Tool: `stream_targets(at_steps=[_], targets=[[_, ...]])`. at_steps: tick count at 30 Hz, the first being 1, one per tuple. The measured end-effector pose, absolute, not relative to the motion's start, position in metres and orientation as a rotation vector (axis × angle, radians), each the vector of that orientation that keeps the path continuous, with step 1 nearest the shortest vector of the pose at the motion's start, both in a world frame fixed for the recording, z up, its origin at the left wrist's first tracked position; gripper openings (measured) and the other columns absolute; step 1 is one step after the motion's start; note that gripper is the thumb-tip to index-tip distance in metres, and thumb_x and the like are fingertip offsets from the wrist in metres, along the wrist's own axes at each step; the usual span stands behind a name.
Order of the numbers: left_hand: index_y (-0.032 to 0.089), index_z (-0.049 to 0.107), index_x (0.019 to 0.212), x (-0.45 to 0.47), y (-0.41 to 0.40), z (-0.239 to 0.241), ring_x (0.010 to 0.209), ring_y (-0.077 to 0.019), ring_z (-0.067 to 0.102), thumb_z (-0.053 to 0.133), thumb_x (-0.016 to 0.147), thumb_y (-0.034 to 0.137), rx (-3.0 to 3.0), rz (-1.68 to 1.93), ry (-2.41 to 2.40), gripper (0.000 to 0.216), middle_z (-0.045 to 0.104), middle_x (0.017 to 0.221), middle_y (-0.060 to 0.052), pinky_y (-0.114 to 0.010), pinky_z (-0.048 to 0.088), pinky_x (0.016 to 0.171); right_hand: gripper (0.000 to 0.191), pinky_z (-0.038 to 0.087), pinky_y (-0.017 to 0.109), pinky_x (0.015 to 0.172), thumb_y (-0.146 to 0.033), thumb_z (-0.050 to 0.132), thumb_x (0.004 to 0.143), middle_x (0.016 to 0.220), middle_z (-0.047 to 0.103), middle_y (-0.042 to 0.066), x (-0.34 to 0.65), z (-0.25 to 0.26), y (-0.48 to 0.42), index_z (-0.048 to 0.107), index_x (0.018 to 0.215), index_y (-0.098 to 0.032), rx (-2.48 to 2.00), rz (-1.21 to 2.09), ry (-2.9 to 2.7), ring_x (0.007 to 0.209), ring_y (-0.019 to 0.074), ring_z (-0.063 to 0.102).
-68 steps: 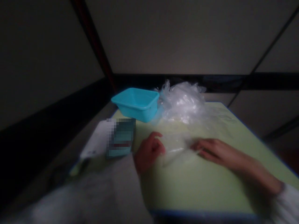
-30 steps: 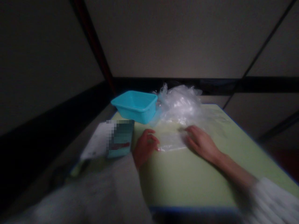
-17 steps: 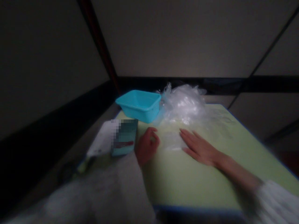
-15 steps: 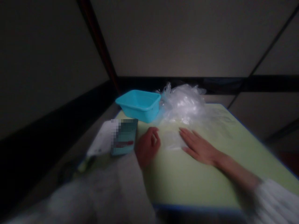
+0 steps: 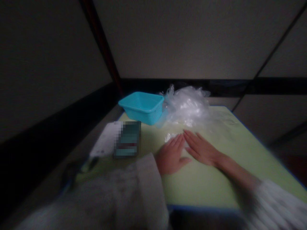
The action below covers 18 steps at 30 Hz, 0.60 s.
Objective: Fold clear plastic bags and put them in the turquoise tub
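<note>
My left hand point(image 5: 170, 156) and my right hand point(image 5: 200, 149) lie flat side by side on the light green table point(image 5: 216, 179), fingers stretched out and pointing away from me. Both press down on a small clear plastic bag point(image 5: 169, 137); only its far left corner shows past the fingertips. Just behind the hands sits a crumpled heap of clear plastic bags point(image 5: 188, 106).
A turquoise plastic tub point(image 5: 142, 107) stands at the table's far left corner. A dark teal box with a blurred patch point(image 5: 127, 140) and a white sheet point(image 5: 105, 143) lie at the left edge. Dim walls surround the table.
My left hand opened from a curled pose and moved right onto the small bag beside my right hand. My right hand went flat on the bag about half a second earlier and has stayed.
</note>
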<state>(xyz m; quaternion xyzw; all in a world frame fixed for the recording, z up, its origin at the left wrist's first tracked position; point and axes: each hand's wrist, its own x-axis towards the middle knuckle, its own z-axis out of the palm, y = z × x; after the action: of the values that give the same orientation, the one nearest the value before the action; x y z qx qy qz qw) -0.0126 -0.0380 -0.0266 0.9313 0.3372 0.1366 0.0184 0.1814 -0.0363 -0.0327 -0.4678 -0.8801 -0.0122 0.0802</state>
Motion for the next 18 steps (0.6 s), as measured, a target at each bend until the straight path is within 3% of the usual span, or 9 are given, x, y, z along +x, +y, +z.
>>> stream_targets(at_steps=[12, 18], targets=[[0.002, 0.035, 0.136, -0.052, -0.031, -0.03, 0.138, -0.0297, 0.026, 0.049, 0.087, 0.044, 2.82, 0.381, 1.226, 0.066, 0.032, 0.146, -0.023, -0.044, 0.026, 0.112, 0.06, 0.023, 0.052, 0.11, -0.043, 0.022, 0.096, 0.149, 0.027, 0.019, 0.182, -0.033, -0.037, 0.028, 0.144, -0.007, -1.372, -0.059, -2.604, 0.139, 0.0272, 0.023], [0.009, 0.023, 0.143, -0.064, -0.03, -0.027, 0.142, -0.0271, 0.015, 0.052, 0.078, 0.025, 2.749, 0.414, 1.136, 0.072, 0.024, 0.151, -0.017, -0.05, 0.015, 0.114, 0.052, 0.029, 0.053, 0.106, -0.039, 0.031, 0.095, 0.133, 0.052, 0.018, 0.182, -0.021, -0.036, 0.037, 0.137, -0.009, -1.352, 0.094, -2.468, 0.122, 0.0283, 0.047]])
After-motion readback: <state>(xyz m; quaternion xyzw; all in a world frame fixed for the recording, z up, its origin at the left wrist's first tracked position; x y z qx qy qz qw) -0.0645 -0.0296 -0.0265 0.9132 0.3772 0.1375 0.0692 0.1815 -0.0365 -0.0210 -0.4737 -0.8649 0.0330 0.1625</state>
